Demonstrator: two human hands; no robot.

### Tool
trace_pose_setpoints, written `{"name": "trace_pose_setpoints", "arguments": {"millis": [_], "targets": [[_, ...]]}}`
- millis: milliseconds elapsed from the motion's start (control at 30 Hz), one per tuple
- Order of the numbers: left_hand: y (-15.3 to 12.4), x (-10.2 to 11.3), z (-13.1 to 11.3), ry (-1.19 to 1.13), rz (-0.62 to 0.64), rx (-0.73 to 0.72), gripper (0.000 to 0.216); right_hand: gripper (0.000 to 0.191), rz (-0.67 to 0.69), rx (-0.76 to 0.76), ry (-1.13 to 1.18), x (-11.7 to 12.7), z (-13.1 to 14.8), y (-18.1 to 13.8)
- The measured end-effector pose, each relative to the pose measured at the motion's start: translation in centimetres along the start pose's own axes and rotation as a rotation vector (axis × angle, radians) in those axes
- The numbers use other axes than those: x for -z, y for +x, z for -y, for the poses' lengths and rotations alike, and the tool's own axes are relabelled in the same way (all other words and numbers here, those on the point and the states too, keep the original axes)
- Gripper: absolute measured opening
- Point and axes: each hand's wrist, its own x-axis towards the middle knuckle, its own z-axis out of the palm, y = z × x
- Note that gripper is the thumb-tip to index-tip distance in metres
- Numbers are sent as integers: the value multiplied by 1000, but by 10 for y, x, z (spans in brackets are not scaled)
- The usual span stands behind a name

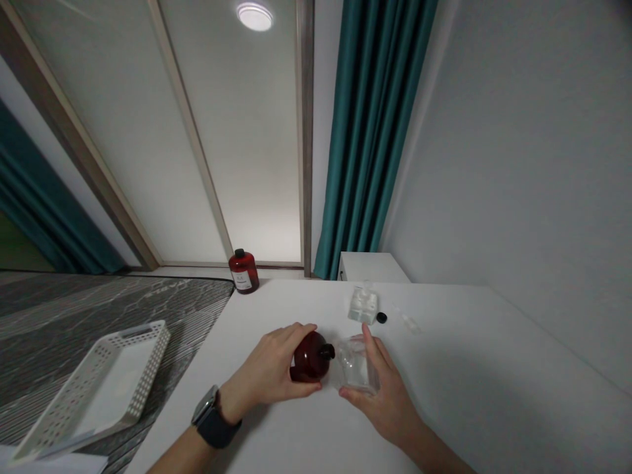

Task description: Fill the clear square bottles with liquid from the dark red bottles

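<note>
My left hand point(269, 372), with a dark watch on its wrist, is wrapped round a dark red bottle point(310, 357) tilted on its side, its black neck pointing right. My right hand point(382, 388) grips a small clear container point(358, 368) right beside the bottle's neck. Both rest low over the white table point(469, 395). Farther back on the table lie a second clear container point(363, 304) and a small black cap point(381, 317).
Another dark red bottle point(243, 271) stands upright at the table's far left corner. A white perforated basket point(99, 388) lies on the grey patterned surface to the left. Teal curtains point(375, 131) and a small white cabinet point(372, 266) are behind the table.
</note>
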Motion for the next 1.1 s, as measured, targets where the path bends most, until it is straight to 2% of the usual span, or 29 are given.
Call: {"name": "trace_pose_setpoints", "arguments": {"millis": [233, 333, 467, 600, 1100], "targets": [[-2, -1, -2, -101, 7, -4, 79, 103, -46, 12, 15, -1, 0, -1], [-3, -1, -3, -110, 9, 5, 79, 88, -142, 10, 58, -4, -2, -1], [-2, -2, -2, -134, 0, 19, 80, 74, -223, 104, 44, -5, -4, -1], [-2, -2, -1, -158, -4, 34, 81, 71, -213, 185, 21, -1, -3, 0], [-3, -2, -2, -113, -56, -41, 79, 69, -208, 176, -60, 3, -2, 1]]}}
